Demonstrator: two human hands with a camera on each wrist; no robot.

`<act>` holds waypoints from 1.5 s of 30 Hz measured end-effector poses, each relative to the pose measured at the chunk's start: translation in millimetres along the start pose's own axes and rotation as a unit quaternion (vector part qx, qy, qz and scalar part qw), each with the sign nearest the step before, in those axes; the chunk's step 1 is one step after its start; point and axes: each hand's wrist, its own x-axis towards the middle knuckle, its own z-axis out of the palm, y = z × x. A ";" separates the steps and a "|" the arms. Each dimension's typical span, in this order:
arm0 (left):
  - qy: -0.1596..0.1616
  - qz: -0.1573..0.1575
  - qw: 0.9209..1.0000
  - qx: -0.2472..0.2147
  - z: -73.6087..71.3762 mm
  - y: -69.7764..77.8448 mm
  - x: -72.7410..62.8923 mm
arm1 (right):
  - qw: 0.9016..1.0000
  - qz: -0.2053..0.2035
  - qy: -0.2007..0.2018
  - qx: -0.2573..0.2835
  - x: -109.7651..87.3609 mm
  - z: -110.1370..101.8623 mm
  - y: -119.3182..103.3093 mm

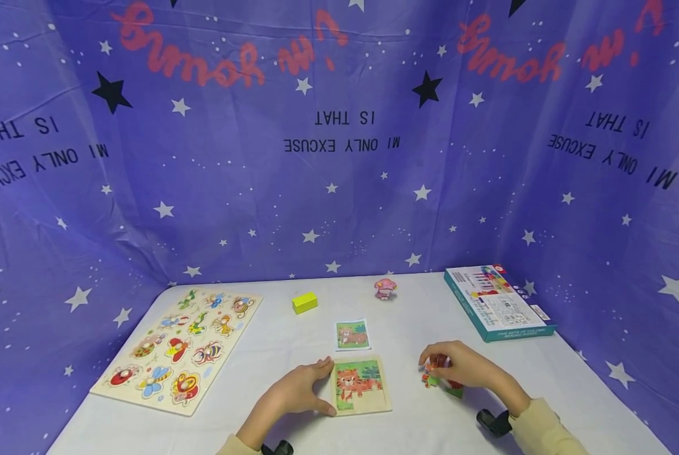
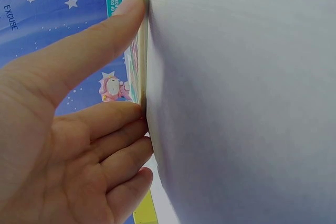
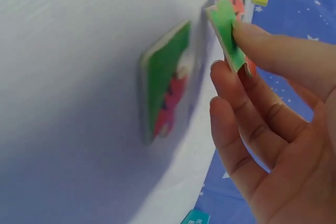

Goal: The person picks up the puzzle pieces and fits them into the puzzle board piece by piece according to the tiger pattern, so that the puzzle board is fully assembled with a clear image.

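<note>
A wooden tiger puzzle board (image 1: 379, 403) lies on the white table, its lower right showing bare wood. My left hand (image 1: 301, 390) touches the board's left edge, thumb near the front corner and fingers toward the back one; the left wrist view shows the fingers fairly straight. To the right of the board, my right hand (image 1: 464, 364) pinches a green and orange puzzle piece (image 3: 226, 31) between thumb and fingers. Another puzzle piece (image 3: 170, 90), green with red-orange, lies on the table below that hand. Behind the board is a small tiger picture card (image 1: 353, 335).
At the left lies a large wooden insect puzzle board (image 1: 194, 366). A yellow block (image 1: 305, 303) and a pink figurine (image 1: 385, 289) stand toward the back. A teal-sided box (image 1: 495, 303) is at the back right. A purple starry curtain (image 1: 339, 208) encloses the table.
</note>
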 end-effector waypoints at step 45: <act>0.002 -0.004 1.000 0.000 1.8 -1.5 0.7 | 0.994 -0.035 -0.006 0.102 67.3 81.3 -77.5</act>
